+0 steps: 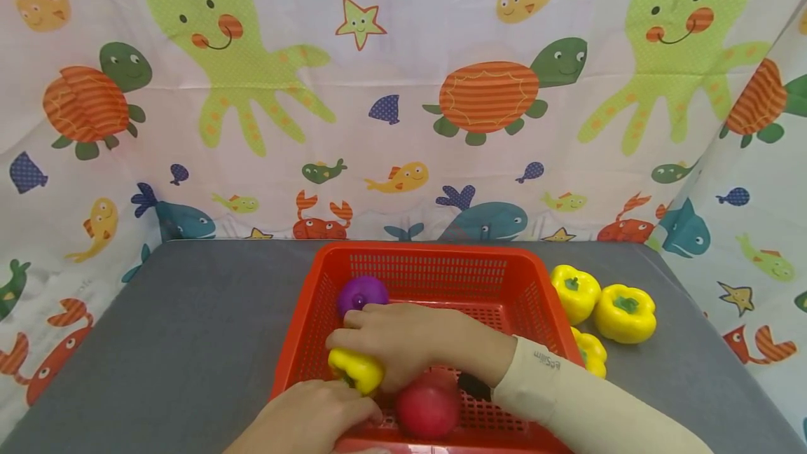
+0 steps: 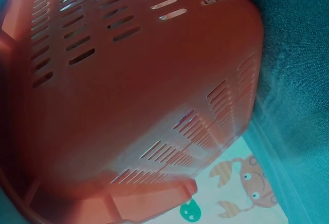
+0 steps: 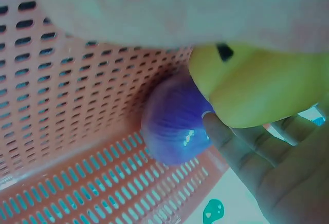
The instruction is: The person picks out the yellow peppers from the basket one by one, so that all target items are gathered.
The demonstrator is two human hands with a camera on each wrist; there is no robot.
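Note:
A red plastic basket (image 1: 435, 251) with slotted walls stands on the grey table. My right hand (image 1: 403, 342) is inside it, gripping a yellow bell pepper (image 1: 358, 370) with curled fingers. Its fingertips reach close to a purple onion (image 3: 175, 121) in the far left corner of the basket. My left hand (image 1: 309, 417) holds the basket's near-left rim, its fingers over the edge beside the pepper. The left wrist view shows only the basket's outer wall (image 2: 154, 80), not the hand. A round red fruit (image 1: 429, 408) lies at the near side of the basket, below my right wrist.
Several yellow bell peppers (image 1: 624, 314) sit on the table to the right of the basket, one partly hidden by its wall. Bare grey tabletop (image 1: 189, 342) stretches to the left. A curtain (image 1: 391, 125) printed with sea animals hangs behind and at both sides.

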